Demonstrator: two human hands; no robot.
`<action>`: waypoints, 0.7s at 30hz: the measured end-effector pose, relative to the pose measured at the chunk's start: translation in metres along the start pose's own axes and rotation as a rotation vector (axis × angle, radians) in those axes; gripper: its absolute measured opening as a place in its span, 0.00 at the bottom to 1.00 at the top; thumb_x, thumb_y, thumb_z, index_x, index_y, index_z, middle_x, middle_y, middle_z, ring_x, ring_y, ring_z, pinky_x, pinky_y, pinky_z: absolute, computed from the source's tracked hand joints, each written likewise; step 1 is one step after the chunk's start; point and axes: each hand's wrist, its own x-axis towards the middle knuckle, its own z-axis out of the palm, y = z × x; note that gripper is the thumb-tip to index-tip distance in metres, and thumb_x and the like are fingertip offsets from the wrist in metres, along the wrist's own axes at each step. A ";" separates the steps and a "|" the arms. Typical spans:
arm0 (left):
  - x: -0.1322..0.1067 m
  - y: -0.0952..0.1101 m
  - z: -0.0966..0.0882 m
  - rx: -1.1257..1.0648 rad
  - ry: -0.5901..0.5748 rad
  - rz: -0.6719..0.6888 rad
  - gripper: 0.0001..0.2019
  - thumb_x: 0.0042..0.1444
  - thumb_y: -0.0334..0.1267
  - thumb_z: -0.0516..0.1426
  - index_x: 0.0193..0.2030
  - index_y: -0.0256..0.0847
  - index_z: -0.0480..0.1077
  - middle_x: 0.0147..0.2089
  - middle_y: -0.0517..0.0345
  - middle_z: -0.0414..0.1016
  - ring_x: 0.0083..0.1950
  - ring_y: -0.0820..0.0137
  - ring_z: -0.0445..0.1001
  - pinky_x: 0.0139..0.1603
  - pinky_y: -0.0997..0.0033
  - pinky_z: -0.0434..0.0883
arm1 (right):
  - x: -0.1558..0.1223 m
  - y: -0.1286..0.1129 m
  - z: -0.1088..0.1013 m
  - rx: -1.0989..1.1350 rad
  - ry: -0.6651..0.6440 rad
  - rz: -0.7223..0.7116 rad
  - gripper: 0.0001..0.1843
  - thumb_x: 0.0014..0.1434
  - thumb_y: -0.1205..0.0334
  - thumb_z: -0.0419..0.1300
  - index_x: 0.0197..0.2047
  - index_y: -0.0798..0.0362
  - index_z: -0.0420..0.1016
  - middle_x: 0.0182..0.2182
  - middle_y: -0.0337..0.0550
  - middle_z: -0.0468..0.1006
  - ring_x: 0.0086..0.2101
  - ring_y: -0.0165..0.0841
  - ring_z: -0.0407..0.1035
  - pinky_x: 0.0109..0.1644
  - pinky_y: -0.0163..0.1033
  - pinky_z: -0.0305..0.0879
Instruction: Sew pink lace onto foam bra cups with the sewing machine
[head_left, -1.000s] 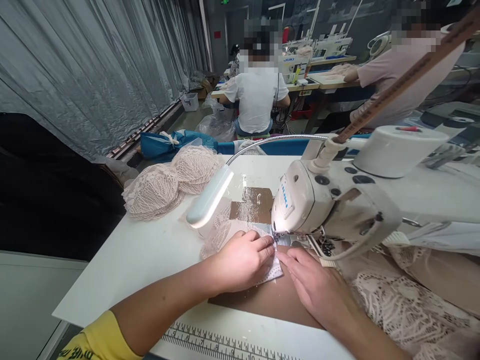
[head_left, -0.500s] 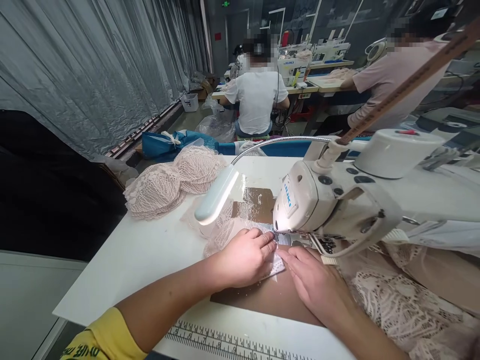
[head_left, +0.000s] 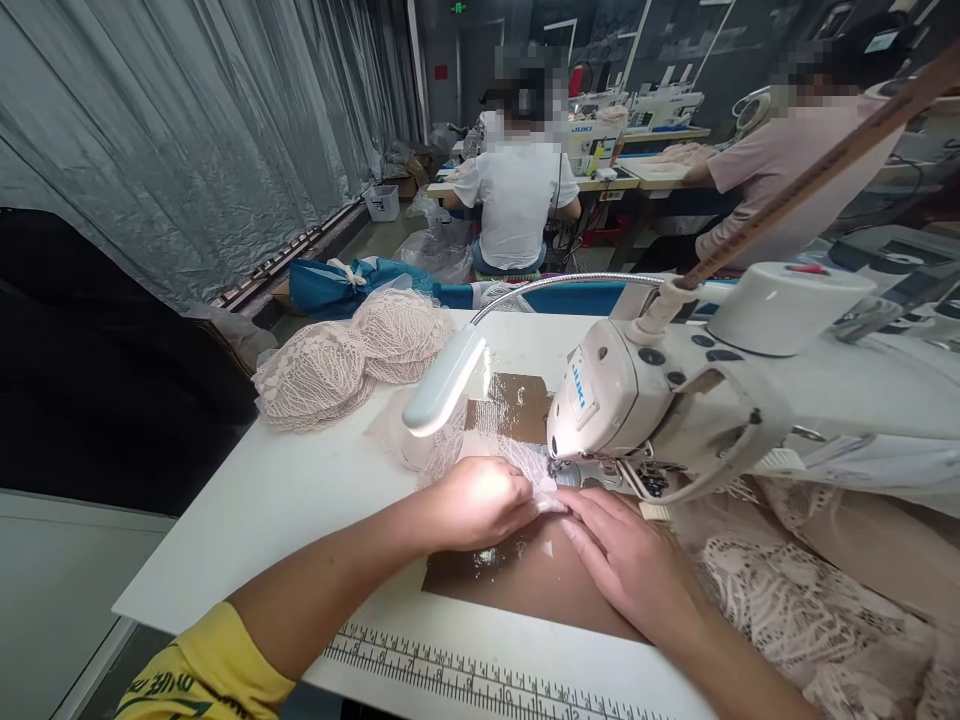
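Observation:
A pale pink lace piece lies below the needle area of a white sewing machine. My left hand is closed in a curled grip on the lace's near part, just left of the needle; its fingertips are partly hidden. On the right, my right hand rests with fingers stretched out over the brown work plate. Its fingertips touch the lace's near right edge, close to the left hand. The needle and presser foot are small and hard to make out.
Stacked lace cups stand at the table's back left. A lamp overhangs the lace. More lace fabric is heaped at right. A printed ruler runs along the front edge. Two co-workers sit beyond, one in a white shirt.
My left hand has drawn back from the needle, and its fingers have curled onto the lace. The lace's near end, flat before, is now bunched up. My right hand has barely moved.

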 end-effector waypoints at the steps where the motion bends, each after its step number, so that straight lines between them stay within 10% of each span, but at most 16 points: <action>1: 0.001 -0.005 -0.002 -0.123 -0.005 -0.015 0.15 0.64 0.39 0.49 0.28 0.37 0.68 0.27 0.57 0.70 0.30 0.71 0.69 0.34 0.73 0.65 | 0.000 -0.001 0.001 -0.017 0.010 -0.001 0.16 0.64 0.63 0.49 0.51 0.53 0.72 0.45 0.47 0.80 0.38 0.36 0.76 0.37 0.40 0.73; 9: 0.002 -0.025 0.005 -0.850 0.002 -0.162 0.13 0.61 0.43 0.52 0.30 0.36 0.65 0.26 0.62 0.64 0.26 0.77 0.60 0.28 0.79 0.59 | 0.002 -0.003 0.004 -0.137 0.097 -0.024 0.17 0.67 0.58 0.47 0.53 0.55 0.68 0.36 0.46 0.81 0.29 0.33 0.75 0.28 0.37 0.68; 21: 0.007 -0.010 0.017 -0.953 0.038 -0.155 0.10 0.60 0.39 0.52 0.31 0.36 0.65 0.28 0.62 0.64 0.29 0.77 0.62 0.30 0.79 0.61 | 0.012 -0.017 0.000 -0.090 0.217 -0.102 0.12 0.64 0.68 0.50 0.41 0.55 0.76 0.34 0.42 0.80 0.26 0.27 0.71 0.29 0.33 0.62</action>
